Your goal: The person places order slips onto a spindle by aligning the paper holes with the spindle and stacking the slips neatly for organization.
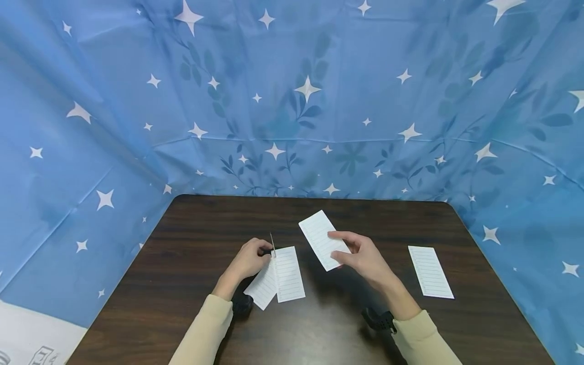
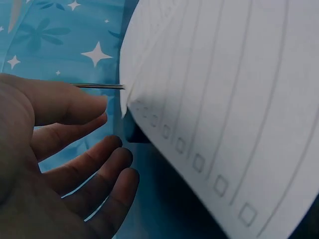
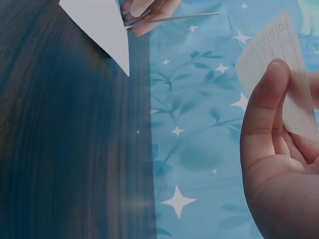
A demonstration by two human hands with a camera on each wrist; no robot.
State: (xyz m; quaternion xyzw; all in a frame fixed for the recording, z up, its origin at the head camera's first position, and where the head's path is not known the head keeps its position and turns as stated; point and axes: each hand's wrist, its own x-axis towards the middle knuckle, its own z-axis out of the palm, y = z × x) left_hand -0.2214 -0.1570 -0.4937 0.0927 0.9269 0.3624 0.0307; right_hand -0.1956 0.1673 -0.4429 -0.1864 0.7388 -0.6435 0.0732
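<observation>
My left hand [image 1: 248,260] pinches a thin curved metal binder ring [image 3: 172,19] between thumb and forefinger, the other fingers loosely spread. Two white lined cards, one [image 1: 289,276] overlapping the other [image 1: 261,289], hang from the ring by their corners. In the left wrist view the ring [image 2: 102,86] passes at the corner of a card [image 2: 224,74] with small printed boxes along one edge. To the right, my right hand [image 1: 365,256] holds another lined card [image 1: 321,238] above the table, thumb on one face and fingers behind it. The right wrist view shows this card [image 3: 301,109] edge-on.
One more lined card [image 1: 431,272] lies flat on the dark wooden table [image 1: 201,223], right of my right hand. A blue curtain [image 1: 296,111] with white stars hangs behind and around the table. Part of a white printed surface [image 1: 32,334] shows at lower left.
</observation>
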